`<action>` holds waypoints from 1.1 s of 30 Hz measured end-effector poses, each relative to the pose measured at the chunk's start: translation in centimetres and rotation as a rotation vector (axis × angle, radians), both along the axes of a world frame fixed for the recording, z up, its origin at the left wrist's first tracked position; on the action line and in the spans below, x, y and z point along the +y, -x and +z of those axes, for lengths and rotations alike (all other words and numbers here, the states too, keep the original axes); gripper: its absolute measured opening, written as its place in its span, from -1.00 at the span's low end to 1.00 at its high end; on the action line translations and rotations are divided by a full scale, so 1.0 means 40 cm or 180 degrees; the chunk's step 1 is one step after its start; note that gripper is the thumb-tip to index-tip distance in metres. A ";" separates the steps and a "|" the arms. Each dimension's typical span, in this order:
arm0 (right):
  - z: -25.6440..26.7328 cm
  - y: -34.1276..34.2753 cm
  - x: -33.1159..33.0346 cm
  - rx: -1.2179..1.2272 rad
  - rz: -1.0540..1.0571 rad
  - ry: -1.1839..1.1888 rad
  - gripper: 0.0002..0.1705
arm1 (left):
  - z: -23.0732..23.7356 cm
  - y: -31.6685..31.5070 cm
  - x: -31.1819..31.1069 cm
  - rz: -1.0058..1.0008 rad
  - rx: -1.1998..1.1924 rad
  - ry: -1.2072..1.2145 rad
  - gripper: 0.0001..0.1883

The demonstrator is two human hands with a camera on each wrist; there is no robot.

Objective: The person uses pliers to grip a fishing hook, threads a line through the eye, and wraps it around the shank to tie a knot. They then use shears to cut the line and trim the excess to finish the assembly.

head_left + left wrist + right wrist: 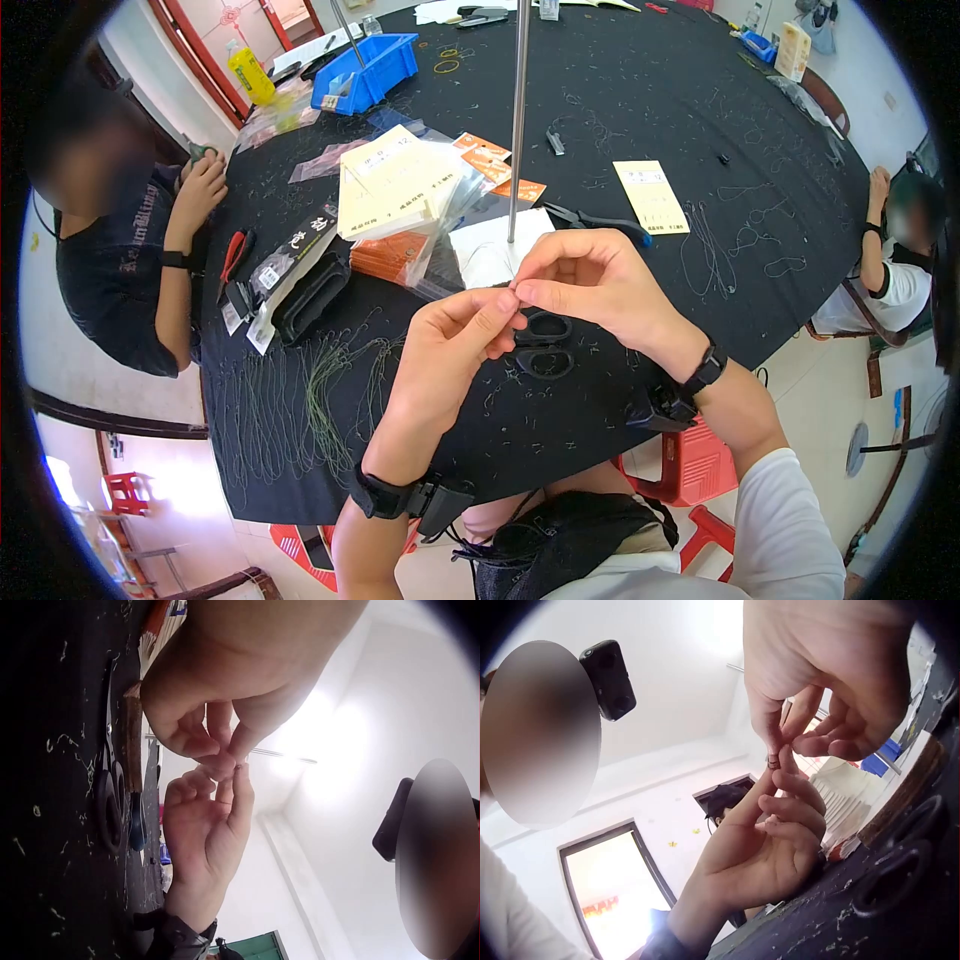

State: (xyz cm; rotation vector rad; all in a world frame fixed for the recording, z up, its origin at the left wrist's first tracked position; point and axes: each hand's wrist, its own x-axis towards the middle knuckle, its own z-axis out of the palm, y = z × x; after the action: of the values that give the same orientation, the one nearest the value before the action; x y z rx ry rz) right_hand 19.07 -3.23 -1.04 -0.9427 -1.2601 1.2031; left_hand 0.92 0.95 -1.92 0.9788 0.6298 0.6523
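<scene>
Above the front of the table, my left hand (450, 345) and right hand (600, 285) meet at the fingertips. Thumb and forefinger of each pinch a tiny dark, thin piece (773, 760), mostly hidden by the fingers; I cannot tell its kind. Just below the hands lie black-handled scissors (545, 363). Behind them a thin metal rod (519, 120) rises from a white-topped block (480, 250). In the left wrist view the right hand (202, 832) faces up from below, its fingertips against the left hand's.
Green line bundles (320, 390) spread at the left front. Cream cards (395, 190) and plastic bags lie behind, pliers (600, 222) and another card (650, 195) to the right. A blue bin (370, 75) stands farther back. People sit at both sides.
</scene>
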 end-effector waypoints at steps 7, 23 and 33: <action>-0.004 0.005 0.000 0.0584 -0.0335 -0.0067 -0.86 | 0.017 -0.006 -0.003 0.0150 0.0076 -0.0207 -0.85; -0.010 0.012 -0.003 0.0214 -0.0340 -0.0293 -0.89 | 0.007 -0.005 -0.007 0.0002 0.0043 -0.0024 -0.85; -0.011 0.014 -0.005 -0.0009 -0.0371 -0.0348 -0.88 | -0.001 -0.005 -0.007 -0.0059 -0.0131 0.0047 -0.78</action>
State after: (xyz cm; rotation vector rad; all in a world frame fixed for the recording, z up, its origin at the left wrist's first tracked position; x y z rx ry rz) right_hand 18.50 -3.41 -1.47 -0.9249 -1.2433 1.0325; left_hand 1.12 0.69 -1.95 0.9545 0.5879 0.6490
